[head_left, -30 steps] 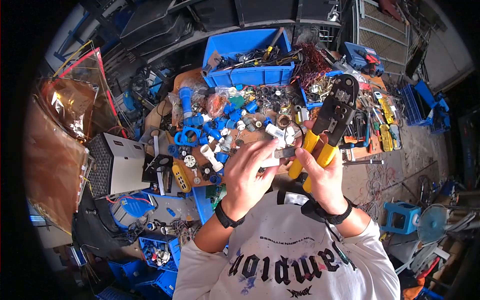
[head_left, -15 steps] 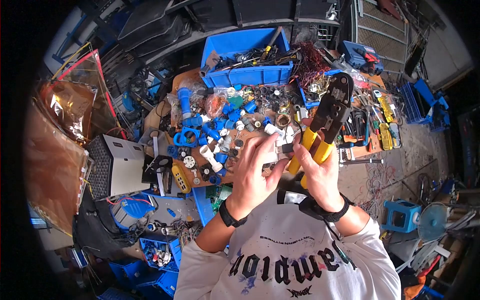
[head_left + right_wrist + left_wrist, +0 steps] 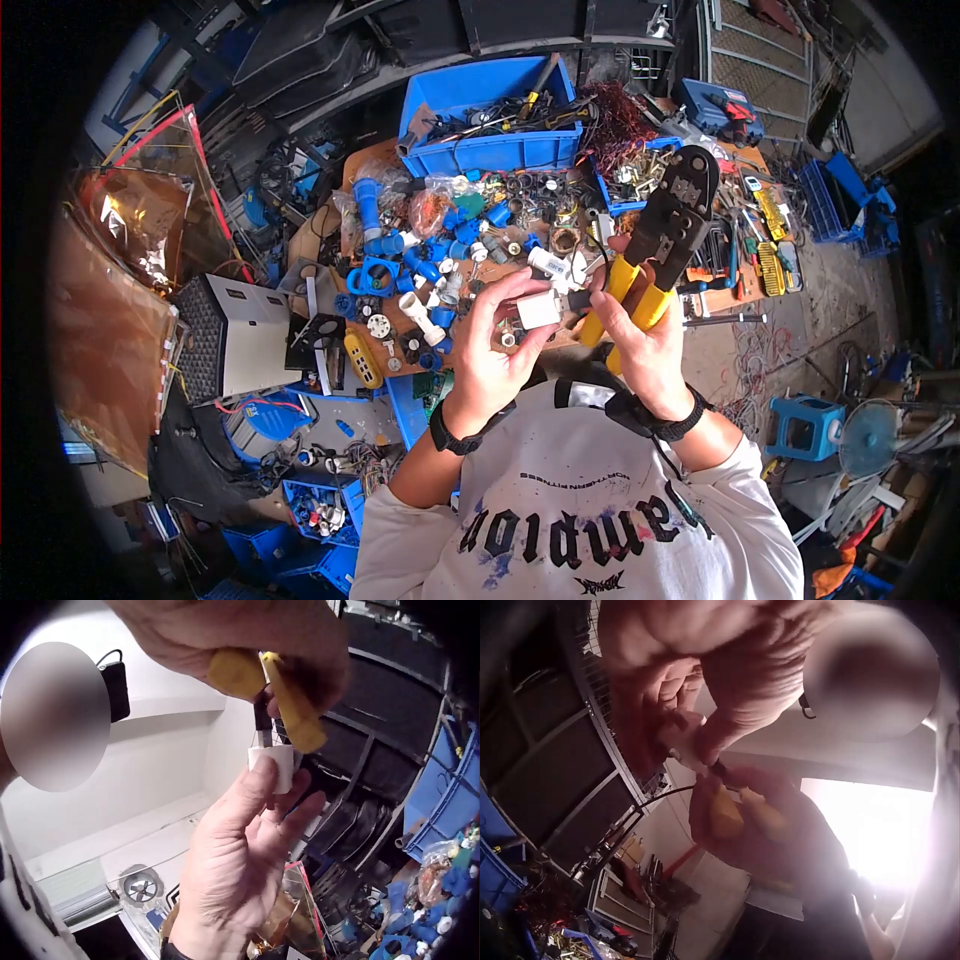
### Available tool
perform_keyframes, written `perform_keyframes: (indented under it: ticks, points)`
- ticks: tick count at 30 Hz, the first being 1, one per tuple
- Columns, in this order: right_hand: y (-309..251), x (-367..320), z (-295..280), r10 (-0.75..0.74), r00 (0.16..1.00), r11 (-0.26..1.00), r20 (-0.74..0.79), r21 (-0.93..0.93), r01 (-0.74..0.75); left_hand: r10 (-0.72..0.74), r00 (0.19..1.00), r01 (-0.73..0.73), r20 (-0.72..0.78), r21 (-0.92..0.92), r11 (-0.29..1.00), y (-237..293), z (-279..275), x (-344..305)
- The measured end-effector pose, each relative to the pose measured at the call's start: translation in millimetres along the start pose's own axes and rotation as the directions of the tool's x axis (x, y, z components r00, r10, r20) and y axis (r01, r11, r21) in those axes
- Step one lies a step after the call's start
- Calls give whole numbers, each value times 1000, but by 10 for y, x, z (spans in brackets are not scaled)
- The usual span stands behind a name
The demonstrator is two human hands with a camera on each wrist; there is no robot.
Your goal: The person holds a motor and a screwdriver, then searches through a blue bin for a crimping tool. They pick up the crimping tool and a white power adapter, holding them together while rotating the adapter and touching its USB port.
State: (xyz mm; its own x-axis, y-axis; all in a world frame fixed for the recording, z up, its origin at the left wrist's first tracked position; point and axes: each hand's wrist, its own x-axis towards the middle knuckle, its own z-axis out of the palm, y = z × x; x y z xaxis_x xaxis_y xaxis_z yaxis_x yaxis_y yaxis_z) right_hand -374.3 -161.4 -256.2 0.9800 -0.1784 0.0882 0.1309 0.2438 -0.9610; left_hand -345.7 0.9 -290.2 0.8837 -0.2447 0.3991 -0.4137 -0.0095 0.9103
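My left hand pinches a small white block between thumb and fingers. In the right wrist view, a black plug with a metal end meets the top of the white block; how deep it sits cannot be told. My right hand holds the plug's black cable end at its fingertips and also grips yellow-handled crimping pliers, black head pointing up and away. In the left wrist view, the left hand and right hand come together at the block.
A blue bin of tools stands at the table's back. Blue and white pipe fittings cover the middle, with a yellow power strip at the near left. Hand tools lie at the right.
The left fingers have turned and spread, so the white block's broad face shows more. The pliers have shifted slightly in the right hand, which still grips them.
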Motion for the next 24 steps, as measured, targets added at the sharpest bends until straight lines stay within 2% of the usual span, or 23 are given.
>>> perform_keyframes:
  ticks: [1, 4, 7, 9, 11, 13, 17, 19, 20, 22, 24]
  points:
    - [0, 1, 8, -1, 1000, 1000, 0, 0, 1, -45, 999, 44, -9, -75, 996, 6, 2, -3]
    - [7, 2, 25, -25, 999, 999, -28, 26, 25, -64, 998, 66, 25, -100, 993, 21, -27, -5]
    - [6, 9, -1, -20, 1000, 997, 9, 72, 20, -71, 997, 68, -29, -97, 993, 39, -21, 5]
    - [-24, -2, -14, 34, 999, 997, 36, 69, -37, -74, 997, 71, -36, -92, 993, 52, -35, -1]
    - [-9, -2, -34, 11, 999, 999, 45, 43, -13, -77, 996, 73, -42, -88, 993, 51, -57, 8]
    - [-12, -8, -41, -10, 998, 1000, 58, 17, 9, -9, 1000, 9, 9, 6, 1000, 47, -97, 19]
    - [-41, -22, -39, 11, 998, 1000, 67, -9, -10, 33, 996, -36, 85, 37, 999, 34, -121, 10]
    - [-47, -28, -42, 11, 997, 1000, 75, 2, -11, -2, 999, 6, 44, -94, 996, 46, -111, 3]
    - [-50, -29, -47, 24, 997, 999, 72, -24, -22, -1, 999, 6, 44, -94, 996, 60, -114, 20]
    - [-50, -31, -55, 38, 997, 998, 70, -49, -35, 120, 990, -129, 70, 143, 981, 95, -129, 58]
    - [-43, -23, -59, 23, 997, 999, 80, -50, -19, 90, 994, -97, 61, 131, 987, 95, -127, 50]
